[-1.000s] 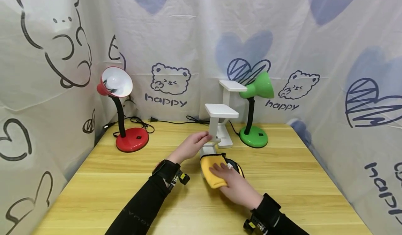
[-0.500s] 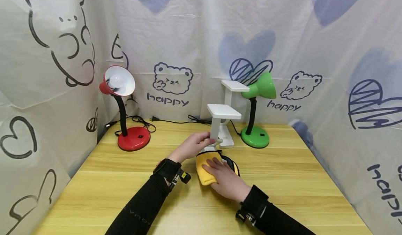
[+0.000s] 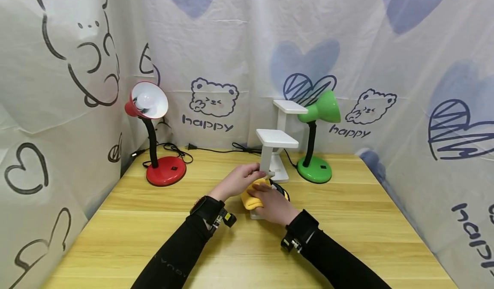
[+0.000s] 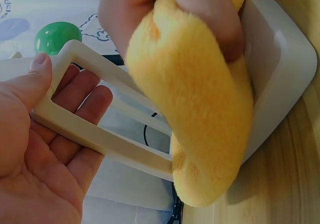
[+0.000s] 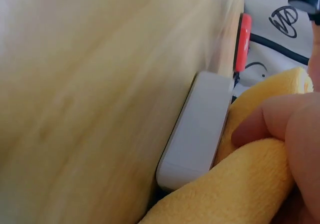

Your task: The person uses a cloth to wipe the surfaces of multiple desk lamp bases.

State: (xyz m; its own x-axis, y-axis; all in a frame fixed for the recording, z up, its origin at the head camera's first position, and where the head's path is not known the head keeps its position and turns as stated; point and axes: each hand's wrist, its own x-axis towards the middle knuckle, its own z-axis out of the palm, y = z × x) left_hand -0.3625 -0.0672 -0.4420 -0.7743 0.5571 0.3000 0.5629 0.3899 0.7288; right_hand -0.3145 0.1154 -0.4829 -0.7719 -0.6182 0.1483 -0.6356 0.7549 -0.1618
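A white stand (image 3: 277, 138) with a flat top plate and upright post stands mid-table. My left hand (image 3: 239, 181) grips its slotted upright; in the left wrist view the thumb lies on one side of the frame (image 4: 115, 139) and fingers curl behind. A fluffy yellow cloth (image 3: 252, 201) with dark trim is bunched under my right hand (image 3: 275, 205), whose fingers curl into it. The cloth lies over the stand's base, at the foot of the upright. In the right wrist view the base's white side (image 5: 197, 129) shows beside the cloth.
A second white stand (image 3: 289, 106) is right behind the first. To its right stands a green desk lamp (image 3: 320, 109); a red desk lamp (image 3: 166, 172) is at the back left. Black cords (image 3: 216, 150) run along the table's back edge, before a printed fabric backdrop.
My right hand has pushed the yellow cloth away from me along the base toward the upright, bunching it; the base's front end now shows. My left hand keeps its grip on the stand.
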